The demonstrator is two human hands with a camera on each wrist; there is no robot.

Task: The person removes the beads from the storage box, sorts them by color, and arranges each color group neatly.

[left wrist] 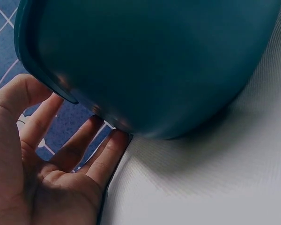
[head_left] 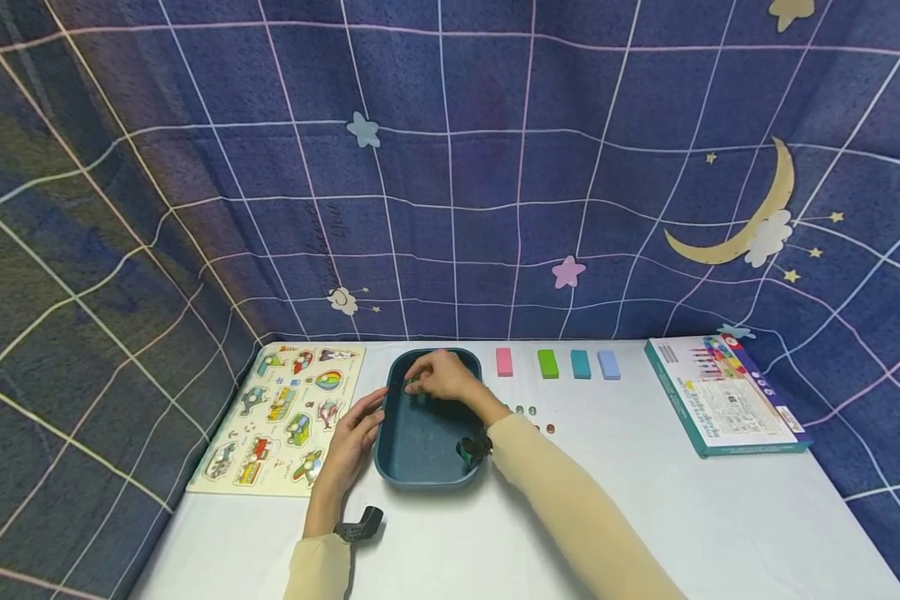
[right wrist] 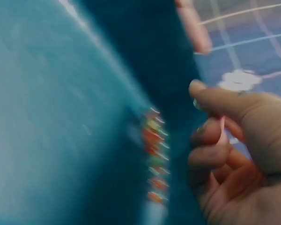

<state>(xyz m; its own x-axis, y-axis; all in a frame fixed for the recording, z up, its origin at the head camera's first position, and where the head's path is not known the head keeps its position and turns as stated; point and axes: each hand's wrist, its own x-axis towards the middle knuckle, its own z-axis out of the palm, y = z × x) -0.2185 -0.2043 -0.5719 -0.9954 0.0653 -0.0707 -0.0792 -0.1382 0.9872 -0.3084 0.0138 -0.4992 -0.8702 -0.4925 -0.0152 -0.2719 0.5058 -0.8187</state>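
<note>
With flat fingers the left hand should brace the tray firmly while the right hand, fingers curled, pinches small pieces inside gently.

A teal tray of smooth, matt plastic with a faint sheen on its outer wall is seen on a table covered in white, finely ribbed cloth. At nine o'clock a printed wooden puzzle board is laid; at three o'clock, a glossy cardboard box. Soft printed fabric is hung behind.
</note>
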